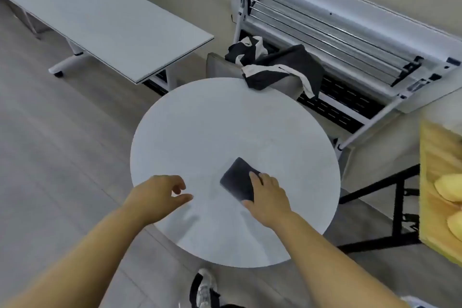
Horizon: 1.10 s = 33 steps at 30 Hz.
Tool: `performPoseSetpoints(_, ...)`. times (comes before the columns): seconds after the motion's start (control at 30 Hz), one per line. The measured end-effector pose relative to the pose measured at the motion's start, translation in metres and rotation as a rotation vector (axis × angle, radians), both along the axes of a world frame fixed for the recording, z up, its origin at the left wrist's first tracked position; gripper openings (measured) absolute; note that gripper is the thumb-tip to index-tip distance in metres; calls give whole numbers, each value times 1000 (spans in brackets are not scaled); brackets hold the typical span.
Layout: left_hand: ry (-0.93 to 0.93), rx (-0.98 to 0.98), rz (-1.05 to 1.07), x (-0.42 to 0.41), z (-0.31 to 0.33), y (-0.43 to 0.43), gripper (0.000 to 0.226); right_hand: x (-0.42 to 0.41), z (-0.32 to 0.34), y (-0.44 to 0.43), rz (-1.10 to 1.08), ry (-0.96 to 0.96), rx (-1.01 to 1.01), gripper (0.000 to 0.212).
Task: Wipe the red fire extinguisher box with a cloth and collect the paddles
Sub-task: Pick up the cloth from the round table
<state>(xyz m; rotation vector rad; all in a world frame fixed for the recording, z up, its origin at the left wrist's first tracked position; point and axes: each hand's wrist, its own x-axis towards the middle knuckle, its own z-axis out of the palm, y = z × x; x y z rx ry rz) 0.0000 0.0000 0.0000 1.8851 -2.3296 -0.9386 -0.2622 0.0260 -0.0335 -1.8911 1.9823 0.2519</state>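
A dark folded cloth [237, 180] is pressed flat on the round table [225, 120] by the right hand [268, 195], fingers spread over it. The left hand [160, 195], loosely curled and holding nothing, is kept left of the cloth.

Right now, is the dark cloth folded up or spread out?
Folded. The cloth lies flat on the round table as a small neat rectangle with straight edges, and the right hand rests on one end.

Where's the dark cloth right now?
In the head view, the dark cloth lies folded flat on the round white table, toward its near right side, with the right hand resting on its right edge; the left hand is apart.
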Motion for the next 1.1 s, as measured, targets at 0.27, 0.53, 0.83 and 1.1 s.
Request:
performPoseSetpoints(0.27,-36,127,162,5,-25,-1,29,10,-52,-39,80,115,297,93)
performPoseSetpoints(0.53,-27,173,329,25,-31,21,23,12,-46,-62,209,266,202,84)
performPoseSetpoints(0.83,34,187,552,63,-25,82,29,93,-15,-52,512,-47,232,72)
performPoseSetpoints(1.1,64,128,873,137,-2,210,32,217,22,14,873,-224,55,66)
